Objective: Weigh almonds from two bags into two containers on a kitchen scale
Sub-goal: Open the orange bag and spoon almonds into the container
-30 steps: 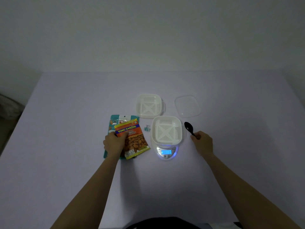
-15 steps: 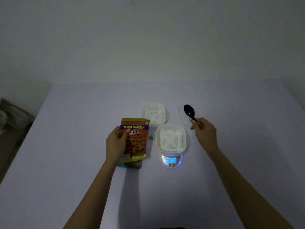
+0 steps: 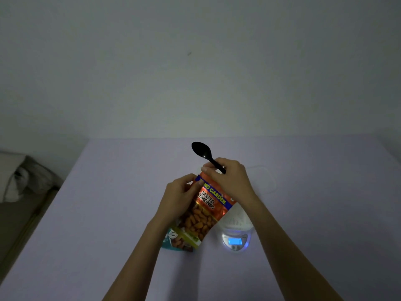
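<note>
Tabletop (image 3: pixel 108 213), left of scale (image 3: pixel 235 241): teal bag (image 3: pixel 171 242) lies flat. Left hand (image 3: pixel 180 196) fingers pinch orange bag (image 3: pixel 201 216) top corner. Right hand (image 3: pixel 230 179) grips spoon (image 3: pixel 201 149), fingers on bag top. Judgement: bag not yet opened, nothing weighed. Container (image 3: pixel 238 216) on scale mostly hidden; display unreadable.

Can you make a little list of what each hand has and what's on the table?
left hand: grips the orange almond bag near its top
right hand: holds the black spoon; fingers touch the bag's top edge
orange almond bag: held tilted, label reads Salted Almonds
teal bag: on the table, partly hidden behind the orange one
scale: display lit, number unreadable
white container: on the scale, mostly hidden by the right arm
clear lid: on the table beyond the right hand
</note>
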